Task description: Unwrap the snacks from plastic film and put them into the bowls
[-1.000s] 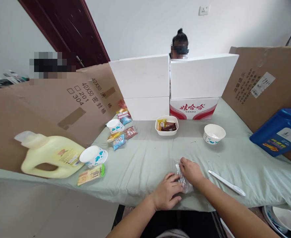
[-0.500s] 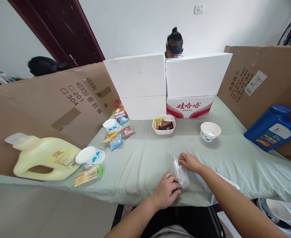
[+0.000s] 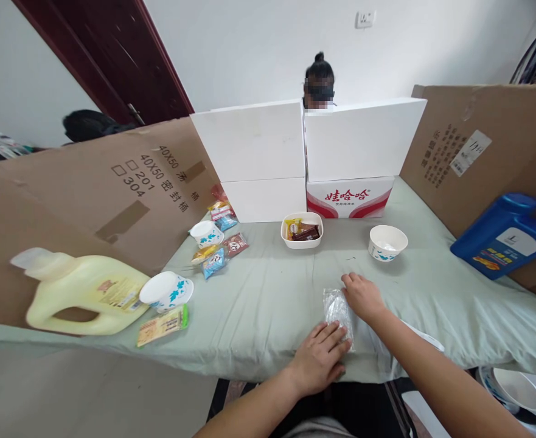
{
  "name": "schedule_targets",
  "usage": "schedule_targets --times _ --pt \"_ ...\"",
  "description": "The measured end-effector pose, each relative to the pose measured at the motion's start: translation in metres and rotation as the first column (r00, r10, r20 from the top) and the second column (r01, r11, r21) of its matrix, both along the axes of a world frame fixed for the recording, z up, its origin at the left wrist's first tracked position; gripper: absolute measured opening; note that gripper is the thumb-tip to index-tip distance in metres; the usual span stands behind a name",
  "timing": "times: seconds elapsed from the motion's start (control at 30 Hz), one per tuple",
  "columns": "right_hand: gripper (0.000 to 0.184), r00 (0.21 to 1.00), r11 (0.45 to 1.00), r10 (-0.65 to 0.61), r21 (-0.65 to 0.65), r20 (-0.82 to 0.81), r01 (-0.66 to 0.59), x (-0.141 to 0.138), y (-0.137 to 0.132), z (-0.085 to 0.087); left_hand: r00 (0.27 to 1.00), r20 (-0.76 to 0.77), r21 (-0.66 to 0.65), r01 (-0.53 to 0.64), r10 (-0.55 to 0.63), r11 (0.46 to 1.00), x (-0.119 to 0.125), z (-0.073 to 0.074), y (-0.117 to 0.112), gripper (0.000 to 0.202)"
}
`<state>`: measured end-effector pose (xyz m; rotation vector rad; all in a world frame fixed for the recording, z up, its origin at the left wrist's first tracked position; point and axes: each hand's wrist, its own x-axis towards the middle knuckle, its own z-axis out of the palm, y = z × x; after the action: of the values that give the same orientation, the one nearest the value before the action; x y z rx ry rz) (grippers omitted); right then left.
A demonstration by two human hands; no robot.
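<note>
A small clear plastic packet lies flat on the pale green cloth near the front edge. My left hand rests flat just below it, fingers stretched, tips touching its near end. My right hand lies at the packet's right side, fingers bent down onto the far corner. Neither hand lifts the packet.
A white dish of wrapped snacks and a paper bowl stand further back. Loose snack packets, two more bowls and a yellow jug are at left. A blue jug leans at right. White boxes and cardboard walls surround; a person sits behind.
The packet now lies flatter on the cloth. My left hand has opened out flat below it, and my right hand has shifted a little right, to its far corner.
</note>
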<state>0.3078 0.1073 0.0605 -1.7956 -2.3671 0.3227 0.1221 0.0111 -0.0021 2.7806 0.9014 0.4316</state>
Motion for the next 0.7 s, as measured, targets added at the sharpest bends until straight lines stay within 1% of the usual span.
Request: schedule_targets --times 0.03,0.07,0.1,0.13,0.2,0.23,0.27,0.33,0.4,0.47,0.53,0.63,0.7 --pt "0.025 1.000 0.999 0.013 0.037 0.000 -0.013 0.000 -0.005 0.001 1.000 0.013 0.015 -0.006 0.006 1.000 0.000 -0.001 0.000 0.049" --pt "0.028 0.998 0.996 0.057 0.063 -0.005 -0.057 0.000 -0.010 0.001 1.000 0.026 0.029 -0.014 0.013 0.999 0.000 -0.002 -0.001 0.047" --pt "0.031 0.990 0.988 0.138 0.079 -0.015 -0.136 -0.001 -0.016 -0.002 0.999 0.039 0.046 -0.027 0.025 0.999 0.001 -0.002 -0.001 0.044" --pt "0.034 0.971 0.968 0.237 0.086 -0.027 -0.234 -0.002 -0.021 -0.007 0.998 0.055 0.064 -0.045 0.042 0.997 0.003 -0.002 -0.001 0.041" --pt "0.042 0.908 0.909 0.415 0.078 -0.059 -0.410 -0.005 -0.031 -0.018 0.992 0.102 0.099 -0.083 0.073 0.992 0.007 -0.002 -0.001 0.037" --pt "0.045 0.882 0.885 0.464 0.070 -0.080 -0.459 -0.006 -0.035 -0.023 0.988 0.136 0.111 -0.094 0.078 0.989 0.008 -0.001 -0.002 0.036" --pt "0.046 0.871 0.877 0.480 0.065 -0.103 -0.476 -0.006 -0.038 -0.027 0.982 0.173 0.116 -0.096 0.076 0.989 0.010 0.000 -0.002 0.036" --pt "0.047 0.874 0.888 0.460 0.078 -0.159 -0.453 -0.005 -0.045 -0.030 0.965 0.253 0.121 -0.097 0.064 0.988 0.010 0.001 -0.003 0.032" --pt "0.046 0.861 0.894 0.447 0.119 -0.242 -0.431 -0.001 -0.053 -0.028 0.944 0.318 0.131 -0.133 0.085 0.982 0.008 0.004 -0.005 0.029" --pt "0.048 0.827 0.897 0.441 0.136 -0.350 -0.421 0.006 -0.064 -0.026 0.934 0.338 0.131 -0.172 0.119 0.976 0.004 0.007 -0.008 0.027" --pt "0.054 0.780 0.902 0.420 0.118 -0.463 -0.415 0.014 -0.074 -0.028 0.933 0.333 0.094 -0.177 0.136 0.980 0.001 0.012 -0.008 0.026" --pt "0.063 0.733 0.923 0.347 0.075 -0.585 -0.377 0.023 -0.083 -0.037 0.928 0.342 0.007 -0.160 0.148 0.987 0.003 0.020 0.004 0.025" --pt "0.069 0.745 0.951 0.257 0.024 -0.615 -0.309 0.024 -0.084 -0.043 0.930 0.311 -0.059 -0.188 0.197 0.980 0.008 0.025 0.022 0.024"
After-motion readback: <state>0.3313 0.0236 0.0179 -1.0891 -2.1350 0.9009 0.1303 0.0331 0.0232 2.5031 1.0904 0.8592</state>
